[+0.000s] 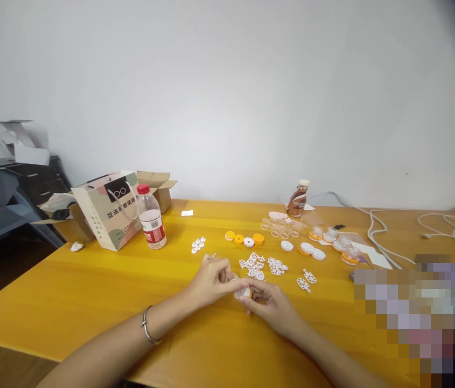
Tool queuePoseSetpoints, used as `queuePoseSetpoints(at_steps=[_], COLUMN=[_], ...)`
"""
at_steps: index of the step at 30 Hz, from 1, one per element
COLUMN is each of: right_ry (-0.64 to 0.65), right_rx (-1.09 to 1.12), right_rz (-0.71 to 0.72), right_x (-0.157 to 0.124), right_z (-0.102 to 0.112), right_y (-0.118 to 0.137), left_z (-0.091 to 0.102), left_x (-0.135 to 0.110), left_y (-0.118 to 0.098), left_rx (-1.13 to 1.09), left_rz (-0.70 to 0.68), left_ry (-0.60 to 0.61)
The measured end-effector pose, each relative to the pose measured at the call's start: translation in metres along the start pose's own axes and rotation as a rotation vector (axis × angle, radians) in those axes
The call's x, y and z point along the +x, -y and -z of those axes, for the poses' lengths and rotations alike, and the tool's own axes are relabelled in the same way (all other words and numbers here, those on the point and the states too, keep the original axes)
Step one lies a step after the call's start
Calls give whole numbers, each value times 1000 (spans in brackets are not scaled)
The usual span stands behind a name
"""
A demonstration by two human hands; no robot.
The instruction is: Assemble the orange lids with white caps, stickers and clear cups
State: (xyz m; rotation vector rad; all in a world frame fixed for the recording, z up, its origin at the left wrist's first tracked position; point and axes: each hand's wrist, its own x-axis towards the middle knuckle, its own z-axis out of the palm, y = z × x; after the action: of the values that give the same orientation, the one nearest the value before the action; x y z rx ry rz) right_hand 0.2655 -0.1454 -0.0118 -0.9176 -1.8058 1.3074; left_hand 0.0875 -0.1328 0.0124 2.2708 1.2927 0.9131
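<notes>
My left hand [213, 280] and my right hand [271, 304] meet over the near middle of the table. Between them is a small round orange-and-white plastic piece with a clear cover [243, 292]. My right fingers close round its right side, while my left thumb and fingers pinch at its upper left, where some clear plastic shows. The fingers partly hide the piece. Just beyond the hands lies a pile of white spoked plastic parts [254, 265]. Small white knob-like parts [198, 245] are grouped to the left, and orange and white discs [249, 242] stand in a row behind.
A red-capped water bottle [152, 221] and a paper bag [110, 210] stand at left. Clear rings [284, 234], finished-looking domed pieces [349, 250] and a brown drink bottle [298, 199] are at back right. White cables [376, 231] run along the right; a blurred patch covers the lower right.
</notes>
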Motion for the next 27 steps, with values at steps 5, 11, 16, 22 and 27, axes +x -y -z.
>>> queuePoseSetpoints(at_steps=[5, 11, 16, 22, 27], right_ry=[10, 5, -26, -105, -31], right_rx=[158, 128, -28, -308, -168], right_rz=[-77, -104, -25, 115, 32], right_x=[3, 2, -1, -6, -2], right_z=[6, 6, 2, 1, 0], right_y=[3, 0, -2, 1, -2], left_z=[23, 28, 19, 3, 4], left_x=[2, 3, -1, 0, 0], left_y=[-2, 3, -2, -1, -2], left_rx=[-187, -194, -90, -28, 71], left_rz=[-218, -309, -198, 12, 0], left_ry=[228, 259, 158, 121, 141])
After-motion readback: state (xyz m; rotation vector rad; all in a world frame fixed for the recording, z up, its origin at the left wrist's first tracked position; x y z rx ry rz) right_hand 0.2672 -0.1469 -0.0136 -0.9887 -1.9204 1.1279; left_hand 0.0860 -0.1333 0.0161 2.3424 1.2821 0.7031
